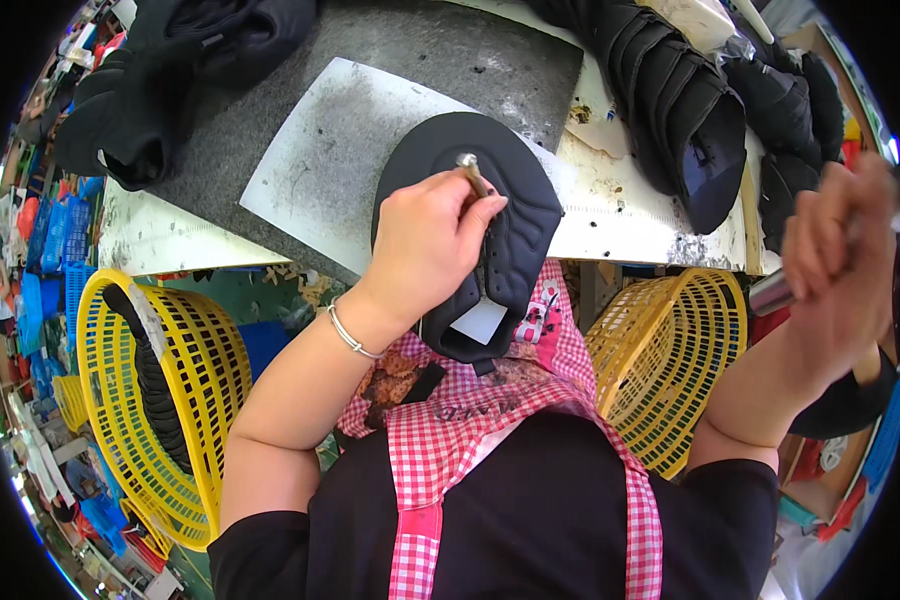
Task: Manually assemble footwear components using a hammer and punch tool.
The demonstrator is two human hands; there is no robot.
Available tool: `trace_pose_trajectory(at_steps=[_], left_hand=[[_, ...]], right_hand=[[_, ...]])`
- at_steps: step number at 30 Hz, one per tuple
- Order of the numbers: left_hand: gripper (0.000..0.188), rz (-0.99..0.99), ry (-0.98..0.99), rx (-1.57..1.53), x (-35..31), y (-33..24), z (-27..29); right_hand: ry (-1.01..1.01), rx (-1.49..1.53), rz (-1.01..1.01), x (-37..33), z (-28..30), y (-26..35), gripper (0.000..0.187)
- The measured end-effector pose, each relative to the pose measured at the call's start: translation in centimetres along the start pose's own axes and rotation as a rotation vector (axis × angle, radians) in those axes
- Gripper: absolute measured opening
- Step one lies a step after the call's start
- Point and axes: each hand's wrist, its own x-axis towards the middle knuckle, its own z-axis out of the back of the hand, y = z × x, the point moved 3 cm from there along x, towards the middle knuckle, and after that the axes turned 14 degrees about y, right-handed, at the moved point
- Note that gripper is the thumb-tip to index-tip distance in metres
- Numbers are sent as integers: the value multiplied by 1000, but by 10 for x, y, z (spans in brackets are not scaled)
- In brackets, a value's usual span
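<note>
A black padded, molded piece [460, 140], rounded at its far end and with a cut-out at its near end, lies at the table's front edge and overhangs it towards my apron. My left hand [430, 240] rests on it, fingers closed around a short metal punch [470, 168] whose shiny top points up. Its lower tip is hidden by the hand. My right hand [838, 235] is raised at the far right, apart from the piece and smeared by motion. It is closed around a silver cylindrical metal tool [770, 293], mostly hidden.
Under the piece is a worn white sheet [320, 150] on a dark grey mat [410, 60]. Black padded pieces [660, 110] are stacked at the far right, with more black pieces [130, 110] at the far left. Yellow baskets stand left [220, 370] and right [660, 370] of me.
</note>
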Motion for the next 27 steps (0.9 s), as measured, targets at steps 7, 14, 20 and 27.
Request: trace_pose_trajectory(at_steps=[7,14,20,27], left_hand=[[21,-98,2,373,-6,-10,-1],[15,147,95,-467,-30,0,22],[12,176,145,-190,-66,-2,10],[13,37,119,16,-68,-5,10]], right_hand=[[457,-650,-259,-35,-72,-57,22],[501,-530,-431,-73,-78,-104,25],[543,-595,-420,-52,-71,-81,28],[292,494,72,-32,-39,-8,23]])
